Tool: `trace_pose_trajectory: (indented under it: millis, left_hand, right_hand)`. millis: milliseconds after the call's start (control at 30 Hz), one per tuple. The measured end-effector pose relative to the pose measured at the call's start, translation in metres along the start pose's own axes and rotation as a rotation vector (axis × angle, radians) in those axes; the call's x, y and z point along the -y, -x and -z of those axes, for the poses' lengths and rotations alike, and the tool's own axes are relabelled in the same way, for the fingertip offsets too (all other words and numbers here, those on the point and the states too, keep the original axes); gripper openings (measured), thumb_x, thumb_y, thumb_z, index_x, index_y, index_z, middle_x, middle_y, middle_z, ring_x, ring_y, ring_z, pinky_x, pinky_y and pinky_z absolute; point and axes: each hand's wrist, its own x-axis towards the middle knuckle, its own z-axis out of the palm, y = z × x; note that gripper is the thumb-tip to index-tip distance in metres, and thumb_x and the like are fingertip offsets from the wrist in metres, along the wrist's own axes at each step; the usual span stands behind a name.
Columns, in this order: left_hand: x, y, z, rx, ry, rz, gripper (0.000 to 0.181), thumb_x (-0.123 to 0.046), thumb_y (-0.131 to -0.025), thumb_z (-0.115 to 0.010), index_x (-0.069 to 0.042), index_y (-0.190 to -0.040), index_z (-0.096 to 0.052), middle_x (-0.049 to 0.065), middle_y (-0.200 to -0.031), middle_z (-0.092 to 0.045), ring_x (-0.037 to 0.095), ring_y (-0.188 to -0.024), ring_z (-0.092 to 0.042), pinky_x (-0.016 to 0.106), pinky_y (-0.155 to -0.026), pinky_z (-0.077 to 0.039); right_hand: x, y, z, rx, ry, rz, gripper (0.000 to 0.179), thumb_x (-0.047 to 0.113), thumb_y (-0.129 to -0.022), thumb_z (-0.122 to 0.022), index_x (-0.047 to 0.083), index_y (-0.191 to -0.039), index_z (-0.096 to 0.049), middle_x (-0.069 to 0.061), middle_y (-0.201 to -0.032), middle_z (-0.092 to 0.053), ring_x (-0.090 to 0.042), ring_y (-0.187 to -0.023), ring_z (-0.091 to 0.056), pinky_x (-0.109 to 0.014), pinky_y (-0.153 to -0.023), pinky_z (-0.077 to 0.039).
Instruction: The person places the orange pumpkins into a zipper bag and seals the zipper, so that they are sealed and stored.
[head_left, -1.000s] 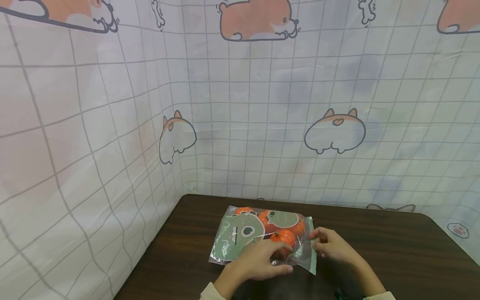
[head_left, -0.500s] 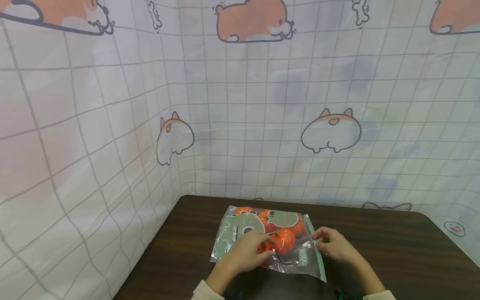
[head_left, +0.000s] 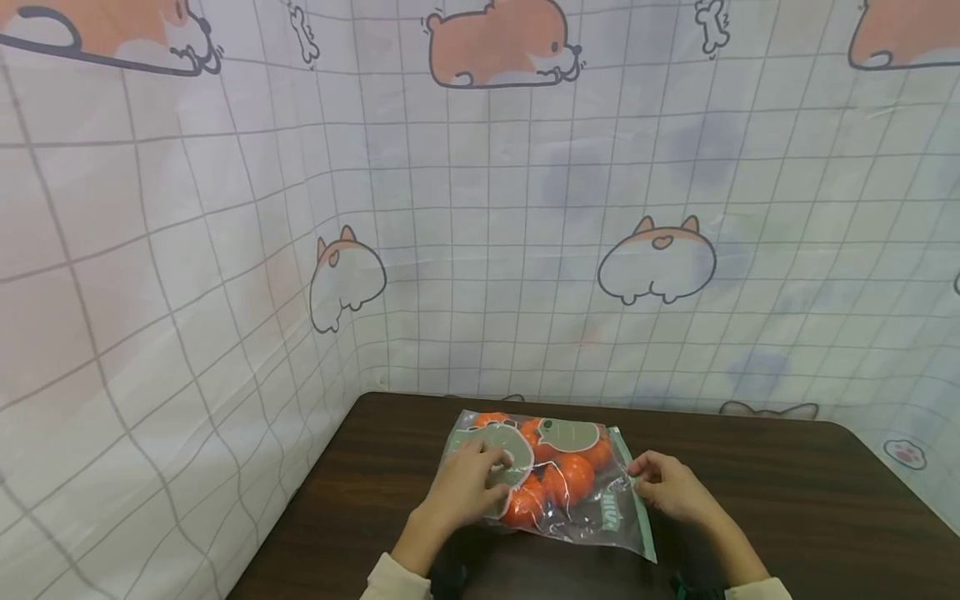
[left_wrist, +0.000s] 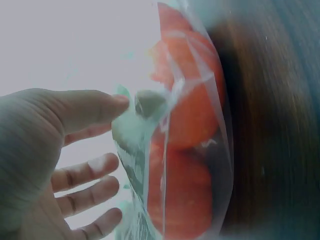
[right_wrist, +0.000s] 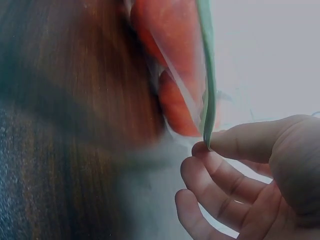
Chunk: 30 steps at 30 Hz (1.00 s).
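Observation:
A clear plastic bag (head_left: pixel 577 525) with green cartoon printing and a pale green edge strip (head_left: pixel 633 492) lies on the dark table. Several round orange-red fruits (head_left: pixel 572 478) are inside it; their exact kind is hard to tell through the film. My left hand (head_left: pixel 463 485) rests over the bag's left part, fingers spread and bent a little. In the left wrist view the thumb (left_wrist: pixel 95 106) reaches the printed film, and the other fingers stand apart. Thumb and forefinger of my right hand (head_left: pixel 673 490) pinch the green strip at the bag's right end; the other fingers are loosely bent.
The brown wooden table (head_left: pixel 750 483) runs on to the right of the bag. A white gridded cloth with cartoon dogs (head_left: pixel 525 317) hangs behind the table and along its left side.
My left hand has moved left across the bag, uncovering more fruits. The bag's lower right corner has spread toward the front and right. The right hand stays at the green strip.

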Motion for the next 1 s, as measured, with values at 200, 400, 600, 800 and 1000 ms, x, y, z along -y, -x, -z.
trace_pose_trajectory:
  millis: [200, 400, 600, 800, 1000]
  left_hand:
    - [0.006, 0.0, 0.0, 0.071, 0.017, 0.054, 0.029, -0.034, -0.087, -0.077, -0.023, -0.115, -0.073, 0.0, -0.109, -0.065, 0.021, -0.106, -0.061, 0.049, -0.101, -0.049]
    - [0.006, -0.001, 0.001, 0.099, 0.022, 0.06, 0.029, -0.035, -0.089, -0.076, -0.024, -0.116, -0.073, -0.001, -0.108, -0.064, 0.018, -0.102, -0.058, 0.048, -0.095, -0.05]
    - [0.007, -0.002, 0.003, 0.121, 0.024, 0.057, 0.03, -0.036, -0.09, -0.075, -0.024, -0.117, -0.072, -0.001, -0.109, -0.066, 0.018, -0.103, -0.06, 0.049, -0.099, -0.05]
    - [0.007, -0.001, 0.02, 0.182, 0.056, 0.018, 0.031, -0.037, -0.091, -0.074, -0.023, -0.119, -0.073, -0.001, -0.109, -0.071, 0.014, -0.098, -0.066, 0.039, -0.086, -0.054]
    - [0.012, 0.006, 0.044, 0.273, 0.179, 0.037, 0.031, -0.035, -0.093, -0.073, -0.018, -0.119, -0.073, 0.001, -0.104, -0.073, 0.016, -0.092, -0.067, 0.038, -0.078, -0.055]
  right_hand:
    - [-0.001, 0.0, 0.001, 0.007, 0.004, -0.014, 0.016, 0.003, -0.09, -0.065, 0.001, -0.106, -0.064, -0.004, -0.081, -0.063, -0.018, -0.069, -0.059, -0.03, -0.057, -0.048]
    - [-0.004, 0.001, 0.004, 0.046, -0.002, 0.014, 0.017, 0.005, -0.092, -0.065, 0.001, -0.108, -0.062, -0.004, -0.081, -0.062, -0.017, -0.07, -0.058, -0.029, -0.057, -0.047]
    - [-0.004, 0.002, 0.011, 0.101, -0.02, 0.075, 0.019, 0.008, -0.093, -0.066, -0.002, -0.109, -0.061, -0.006, -0.082, -0.062, -0.014, -0.068, -0.058, -0.027, -0.058, -0.048]
    - [-0.004, 0.001, 0.021, 0.233, -0.064, 0.128, 0.025, 0.012, -0.099, -0.062, -0.007, -0.114, -0.057, -0.01, -0.089, -0.063, -0.015, -0.072, -0.059, -0.026, -0.061, -0.049]
    - [0.002, 0.005, 0.034, 0.239, -0.016, 0.135, 0.029, 0.019, -0.101, -0.061, -0.004, -0.118, -0.057, -0.011, -0.096, -0.065, -0.018, -0.08, -0.061, -0.028, -0.066, -0.05]
